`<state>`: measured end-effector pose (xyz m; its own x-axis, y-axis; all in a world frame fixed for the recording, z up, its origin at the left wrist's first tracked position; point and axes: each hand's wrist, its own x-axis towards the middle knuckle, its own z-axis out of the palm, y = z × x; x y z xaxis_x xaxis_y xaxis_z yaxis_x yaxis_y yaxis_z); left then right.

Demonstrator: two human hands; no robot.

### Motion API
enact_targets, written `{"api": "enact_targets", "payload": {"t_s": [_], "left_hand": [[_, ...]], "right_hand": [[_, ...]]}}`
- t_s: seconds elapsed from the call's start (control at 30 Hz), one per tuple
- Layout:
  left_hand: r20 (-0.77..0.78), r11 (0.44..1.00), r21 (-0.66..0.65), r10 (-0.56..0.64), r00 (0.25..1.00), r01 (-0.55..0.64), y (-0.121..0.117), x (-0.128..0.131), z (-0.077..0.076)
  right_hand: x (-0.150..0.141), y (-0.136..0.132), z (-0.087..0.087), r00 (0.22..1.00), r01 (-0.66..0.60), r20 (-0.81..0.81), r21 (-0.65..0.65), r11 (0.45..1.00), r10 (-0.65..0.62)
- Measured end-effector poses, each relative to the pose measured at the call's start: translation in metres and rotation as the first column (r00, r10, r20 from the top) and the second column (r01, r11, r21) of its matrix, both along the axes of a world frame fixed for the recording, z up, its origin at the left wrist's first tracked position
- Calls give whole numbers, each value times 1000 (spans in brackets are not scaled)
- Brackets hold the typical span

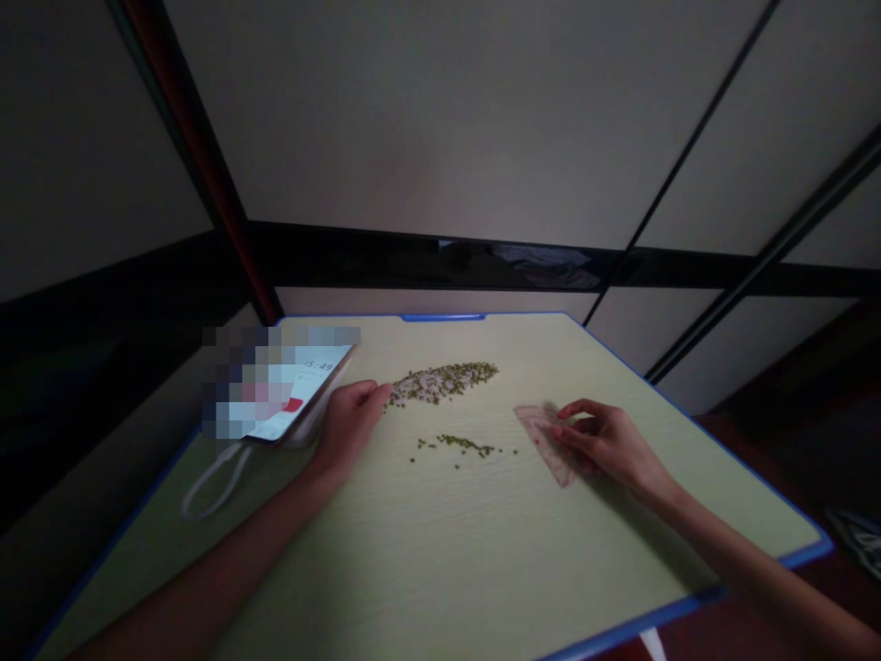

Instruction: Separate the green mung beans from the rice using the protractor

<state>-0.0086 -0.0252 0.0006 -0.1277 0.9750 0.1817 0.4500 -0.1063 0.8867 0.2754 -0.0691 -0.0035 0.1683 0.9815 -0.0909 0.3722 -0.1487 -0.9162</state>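
My left hand (354,418) is closed, thumb against curled fingers, at the left end of a long pile of small green beans mixed with white grains (440,381). Anything pinched there is too small to make out. A short row of green beans (464,444) lies nearer to me, with a few loose ones around it. On the right, my right hand (609,443) has its thumb and index finger bent together in a pinch, over a flat, see-through triangular piece with reddish marks (543,441). Whatever the right fingertips hold cannot be made out.
A lit phone (295,395) leans on a pale support at the table's left side, with a white strap loop (213,487) below it. The pale table (427,569) has a blue rim. Cabinet panels (427,138) stand close behind its far edge.
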Motion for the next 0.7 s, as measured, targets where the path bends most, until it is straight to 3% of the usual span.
{"api": "enact_targets", "payload": {"t_s": [0.37,0.7], "left_hand": [[96,1000,23,2,995,-4,3,-2,-4],[52,994,79,66,996,-70,4,-4,-5]], "right_hand": [[-43,0,-7,987,-161,5,-44,986,162],[-69,13,-7,968,-250,-8,-13,968,250]]}}
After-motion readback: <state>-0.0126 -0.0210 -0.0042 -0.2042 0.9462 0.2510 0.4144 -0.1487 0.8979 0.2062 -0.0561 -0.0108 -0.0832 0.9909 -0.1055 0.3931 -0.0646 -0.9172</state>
